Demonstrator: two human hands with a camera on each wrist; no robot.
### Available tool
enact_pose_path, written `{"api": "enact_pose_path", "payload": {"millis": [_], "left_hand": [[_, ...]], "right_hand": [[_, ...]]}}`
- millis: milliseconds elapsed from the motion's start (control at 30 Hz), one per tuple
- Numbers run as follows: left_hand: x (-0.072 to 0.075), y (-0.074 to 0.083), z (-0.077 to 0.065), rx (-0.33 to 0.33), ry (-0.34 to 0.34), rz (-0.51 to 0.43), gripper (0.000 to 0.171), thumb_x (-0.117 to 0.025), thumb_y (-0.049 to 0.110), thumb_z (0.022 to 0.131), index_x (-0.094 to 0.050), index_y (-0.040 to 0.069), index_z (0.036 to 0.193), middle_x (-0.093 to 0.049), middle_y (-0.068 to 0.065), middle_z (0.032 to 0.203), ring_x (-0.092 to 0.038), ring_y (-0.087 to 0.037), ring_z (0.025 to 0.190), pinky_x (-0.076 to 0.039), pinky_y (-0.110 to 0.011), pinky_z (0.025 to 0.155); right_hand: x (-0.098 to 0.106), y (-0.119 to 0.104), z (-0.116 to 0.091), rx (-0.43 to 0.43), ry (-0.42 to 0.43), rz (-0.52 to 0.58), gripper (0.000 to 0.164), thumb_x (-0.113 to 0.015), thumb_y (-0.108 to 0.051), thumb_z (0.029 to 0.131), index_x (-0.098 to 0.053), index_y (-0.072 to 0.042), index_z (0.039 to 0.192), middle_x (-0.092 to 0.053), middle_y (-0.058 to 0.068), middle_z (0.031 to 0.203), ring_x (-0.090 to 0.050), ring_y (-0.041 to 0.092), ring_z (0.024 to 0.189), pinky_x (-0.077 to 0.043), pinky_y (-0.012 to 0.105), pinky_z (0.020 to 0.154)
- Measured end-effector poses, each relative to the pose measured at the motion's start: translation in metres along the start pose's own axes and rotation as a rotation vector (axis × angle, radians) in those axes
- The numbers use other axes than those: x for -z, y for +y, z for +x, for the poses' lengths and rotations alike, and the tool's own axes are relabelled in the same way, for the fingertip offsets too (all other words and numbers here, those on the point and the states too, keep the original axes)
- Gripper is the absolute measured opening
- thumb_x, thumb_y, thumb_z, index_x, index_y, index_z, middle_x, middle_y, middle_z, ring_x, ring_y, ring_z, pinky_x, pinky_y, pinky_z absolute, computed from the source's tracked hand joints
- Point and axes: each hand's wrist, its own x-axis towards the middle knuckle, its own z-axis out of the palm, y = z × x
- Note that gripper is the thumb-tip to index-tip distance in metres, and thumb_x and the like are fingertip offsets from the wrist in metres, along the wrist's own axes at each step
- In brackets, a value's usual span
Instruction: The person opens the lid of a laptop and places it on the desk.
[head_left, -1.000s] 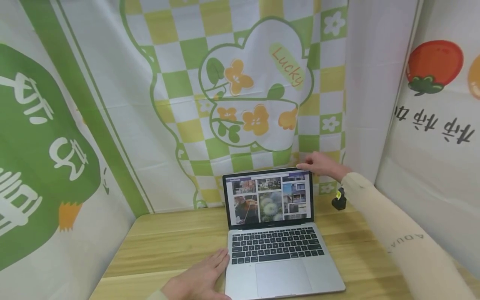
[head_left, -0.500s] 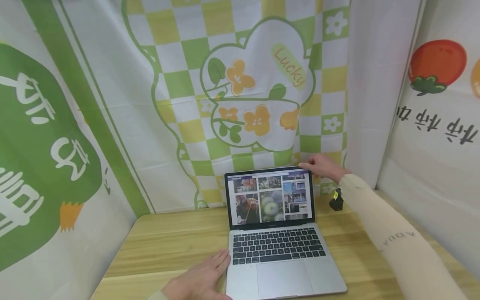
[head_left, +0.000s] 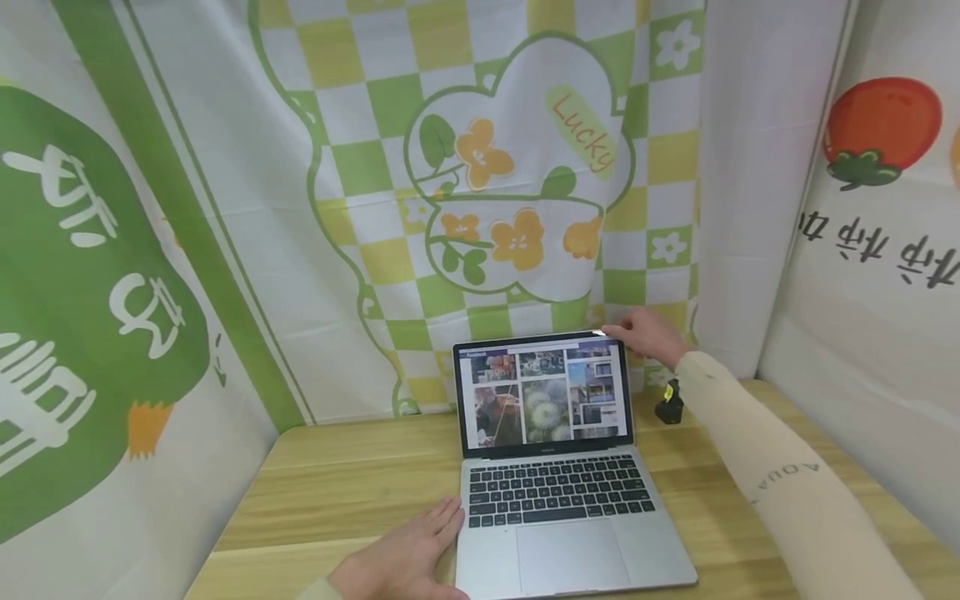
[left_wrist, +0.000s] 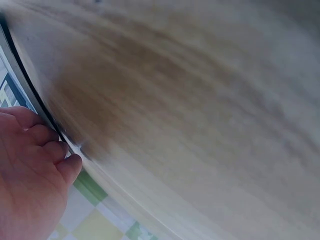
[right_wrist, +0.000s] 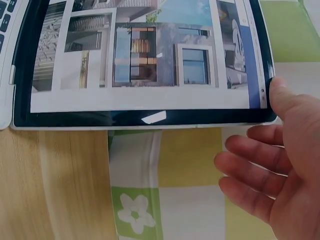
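A silver laptop (head_left: 570, 554) stands open on the wooden table, its lit screen (head_left: 543, 400) showing a page of photos. My left hand (head_left: 408, 550) lies flat by the laptop's left edge, its fingertips right at the side of the base. In the left wrist view, the left hand's fingers (left_wrist: 42, 137) overlap the laptop's dark edge. Up at the screen's top right corner, my right hand (head_left: 648, 335) pinches the rim. The right wrist view shows that thumb (right_wrist: 281, 97) on the front of the bezel, with the other fingers (right_wrist: 255, 175) spread behind the lid.
A checkered green, yellow and white cloth (head_left: 517, 167) hangs right behind the laptop. Printed cloths also wall off the left (head_left: 75, 292) and right (head_left: 862, 333) sides. Below the right wrist is a small black object with a yellow patch (head_left: 670, 402).
The screen has leaned back slightly, its top edge rising a little in the head view, with my right hand still at the corner. My left hand stays in place beside the base.
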Motion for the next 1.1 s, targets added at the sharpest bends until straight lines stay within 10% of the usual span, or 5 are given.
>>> {"api": "enact_pose_path", "payload": {"millis": [633,1100], "left_hand": [[0.005,0.001,0.001,0.021,0.011,-0.026,0.109,-0.042,0.081,0.084,-0.029,-0.002,0.152,-0.024,-0.024,0.160,-0.029,-0.037,0.147,-0.035,-0.047,0.117],[0.018,-0.009,0.009,0.140,0.087,-0.125,0.086,-0.041,0.068,0.094,-0.034,0.003,0.151,-0.027,-0.023,0.159,-0.031,-0.040,0.146,-0.031,-0.052,0.118]], "right_hand": [[0.018,0.019,-0.022,0.017,-0.116,0.119,0.058,-0.048,-0.054,0.099,-0.065,0.000,0.108,-0.070,0.022,0.096,-0.068,0.031,0.078,-0.058,0.040,0.066],[0.025,0.026,-0.044,0.034,-0.142,0.119,0.050,-0.042,-0.048,0.103,-0.064,-0.003,0.102,-0.066,0.010,0.083,-0.065,0.026,0.072,-0.055,0.034,0.061]]}}
